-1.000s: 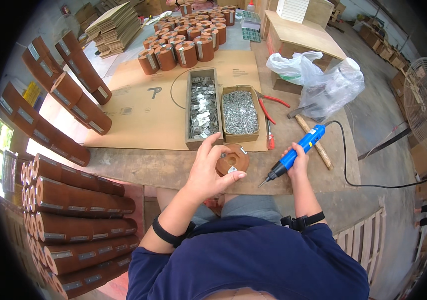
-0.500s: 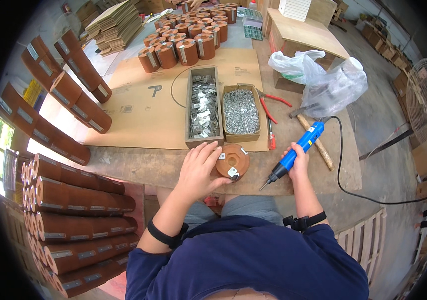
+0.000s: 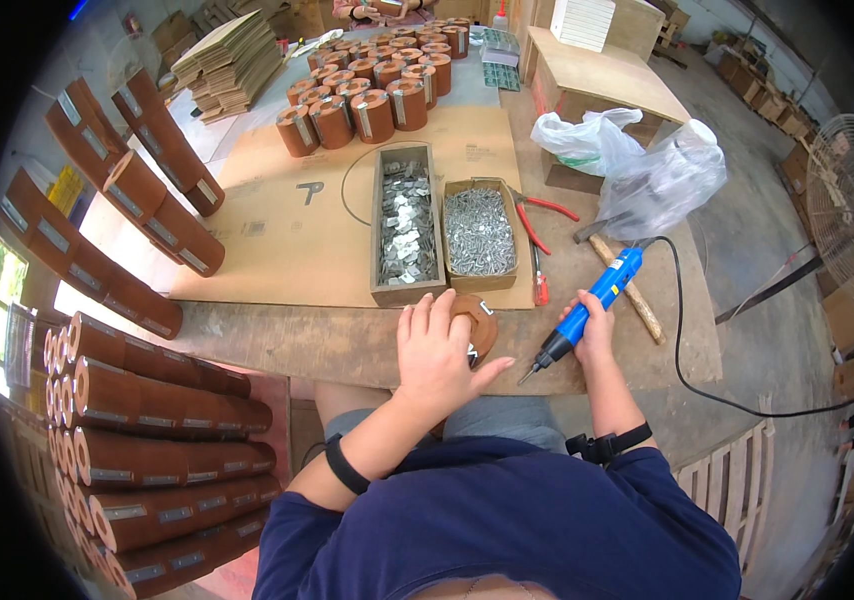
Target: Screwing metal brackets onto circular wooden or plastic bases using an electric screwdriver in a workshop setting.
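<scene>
left hand [image 3: 435, 345] splayed over a brown disc [image 3: 485, 328], unclenched across its left side, right hand [image 3: 595, 325] wrapped round a blue driver [image 3: 618, 279], bit [image 3: 527, 375] aimed near left

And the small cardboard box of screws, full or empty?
Well filled: screws spread wall to wall in the box, hiding its bottom.

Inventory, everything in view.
round block: one, brown, bench front
cylinders: many, brown, far end
columns: many, brown, left
tab box: one, grey, middle
screw box: one, tan, middle
cardboard sheet: one, tan, under boxes
pliers: one, red handles, right
hammer: one, brown, right
bagging: count unclear, whitish, right
board stack: one, tan, far left
fan: one, grey, far right
driver: one, blue, right hand
left hand: one, bare, over block
right hand: one, bare, holding driver
</scene>
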A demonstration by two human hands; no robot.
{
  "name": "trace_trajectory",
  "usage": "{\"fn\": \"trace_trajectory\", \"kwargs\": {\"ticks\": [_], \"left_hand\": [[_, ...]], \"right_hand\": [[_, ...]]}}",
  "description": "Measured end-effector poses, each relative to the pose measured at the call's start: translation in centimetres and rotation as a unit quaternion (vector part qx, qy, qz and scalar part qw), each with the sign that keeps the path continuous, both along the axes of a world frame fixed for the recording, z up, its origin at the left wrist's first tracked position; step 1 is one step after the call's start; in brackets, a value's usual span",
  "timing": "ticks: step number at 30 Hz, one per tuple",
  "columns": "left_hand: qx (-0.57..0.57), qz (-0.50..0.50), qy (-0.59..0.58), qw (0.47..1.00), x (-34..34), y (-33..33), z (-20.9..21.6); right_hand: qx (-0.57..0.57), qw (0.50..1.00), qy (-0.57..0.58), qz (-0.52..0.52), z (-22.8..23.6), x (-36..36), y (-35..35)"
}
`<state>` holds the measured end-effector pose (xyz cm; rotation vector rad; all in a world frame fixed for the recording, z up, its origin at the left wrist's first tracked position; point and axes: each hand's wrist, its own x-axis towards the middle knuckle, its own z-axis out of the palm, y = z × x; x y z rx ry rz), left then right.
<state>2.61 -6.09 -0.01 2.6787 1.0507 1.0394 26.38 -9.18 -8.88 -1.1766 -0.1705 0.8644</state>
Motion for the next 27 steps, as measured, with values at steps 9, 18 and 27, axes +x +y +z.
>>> {"fn": "trace_trajectory", "kwargs": {"ticks": [9,18,27], "left_hand": [[-0.054,-0.05,0.067,0.995,0.1,0.8,-1.2],[-0.11,-0.039,0.082,0.99,-5.0,1.6,0.8],[-0.185,-0.058,-0.088,0.977,-1.3,1.3,-1.9]], "right_hand": [[-0.004,1.0,0.007,0.003,-0.5,-0.1,0.0],[-0.002,1.0,0.001,0.0,0.3,-0.1,0.1],[-0.006,1.0,-0.004,0.004,0.1,-0.2,0.0]]}}
